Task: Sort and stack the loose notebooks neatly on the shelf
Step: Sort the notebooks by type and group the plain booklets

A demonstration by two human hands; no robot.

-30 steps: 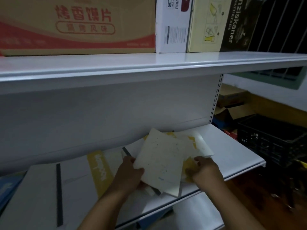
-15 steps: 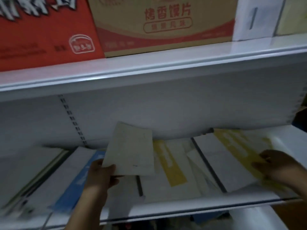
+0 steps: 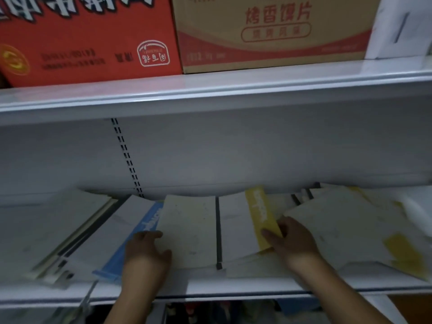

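far left on the lower shelf [image 3: 233, 286] i see a slanted stack of notebooks [image 3: 46, 230], its edges blurred. beside it lies a white notebook with a blue band [image 3: 131, 242], running at an angle toward the back panel, where a slotted upright [image 3: 127, 157] stands.

the left hand [image 3: 146, 251] comes up from below the shelf lip and has hold of the cream notebook [image 3: 189, 232]. its fingers [image 3: 149, 235] curl loosely at that notebook's left edge and the thumb lies on the cover. the cream notebook lies flat on the shelf, overlapping the blue band on one side and touching a black spine strip [image 3: 218, 232] on the other.

right of the strip lies a white notebook with a yellow band [image 3: 259, 211]. the right hand [image 3: 292, 242] rests palm down on it, fingers fairly straight and spread, the tips on the lower end of the yellow band. it grasps nothing that i can see; the thumb is hidden.

just beside that hand a large speckled notebook [image 3: 346, 230] lies tilted over other loose ones, with a yellow patch [image 3: 404, 253] near its lower right. the pile beyond it is too smeared to read.

on the upper shelf [image 3: 210, 90] stand a red carton [image 3: 88, 38], a tan carton [image 3: 273, 31] and a white box [image 3: 402, 26], side by side.
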